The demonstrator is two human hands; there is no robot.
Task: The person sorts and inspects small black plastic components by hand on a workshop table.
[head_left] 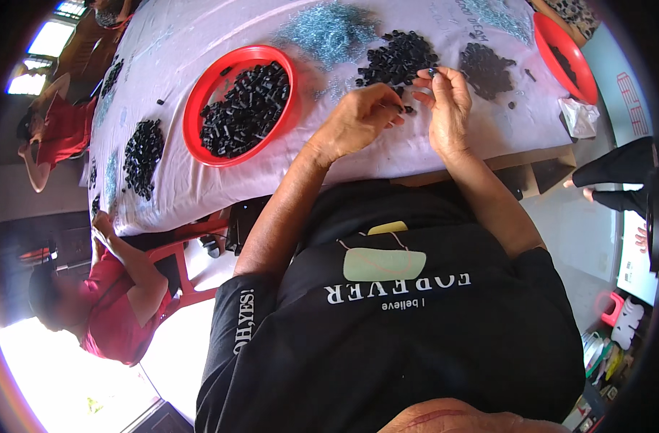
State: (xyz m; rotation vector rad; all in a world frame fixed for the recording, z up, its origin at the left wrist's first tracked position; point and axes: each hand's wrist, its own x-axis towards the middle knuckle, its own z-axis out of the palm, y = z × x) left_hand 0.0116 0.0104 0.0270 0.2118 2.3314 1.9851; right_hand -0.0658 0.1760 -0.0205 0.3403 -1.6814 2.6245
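Observation:
My left hand (pixel 365 115) is above the near edge of the cloth-covered table, fingers curled together. At its fingertips is a small black piece (pixel 409 110), apparently plastic. Just to the right, my right hand (pixel 448 108) is raised, and its thumb and forefinger pinch another small dark piece (pixel 432 73). Right behind both hands lies a heap of small black plastic parts (pixel 398 58). Beyond that heap spreads a pile of thin, clear bluish pieces (pixel 326 32). Exact shapes of the held pieces are too small to tell.
A red basin (pixel 192 130) full of short black parts stands left of my hands. To the right are a dark heap (pixel 486 70), a second red basin (pixel 592 90) and a white plastic bag (pixel 580 117). Two people in red sit at the left beside another black heap (pixel 143 157).

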